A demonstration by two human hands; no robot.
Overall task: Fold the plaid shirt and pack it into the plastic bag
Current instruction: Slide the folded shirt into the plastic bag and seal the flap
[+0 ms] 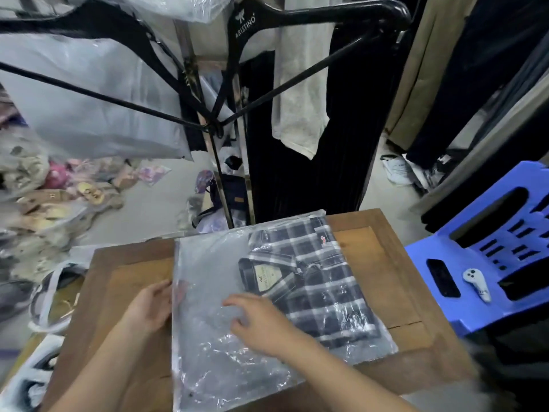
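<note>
- A wooden desk [386, 263] carries the work, hemmed in by clutter.
- Black hangers [297, 16] hang just above and behind the far edge of the desk, with a pale garment [300, 84] and dark clothes draped beside them.
- On the right a blue plastic stool [469, 313] stands close against the desk, with a small white controller [476, 283] lying on its seat.
- To the left, loose packaged goods [59, 188] are heaped on the floor.
- The plaid shirt [320, 281] is folded, collar and label showing, and lies inside the plastic bag [214, 367], in the bag's far right part. The bag lies flat across the desk.
- The left hand [148, 307] is at the bag's left edge. Its fingers [166, 285] reach that edge and some show through the plastic. Whether they pinch it cannot be told.
- The right hand [264, 325] rests on top of the bag, just beside the shirt's collar. Its fingers [234, 301] are spread and lightly bent, the tips pressing the plastic and clasping nothing.
</note>
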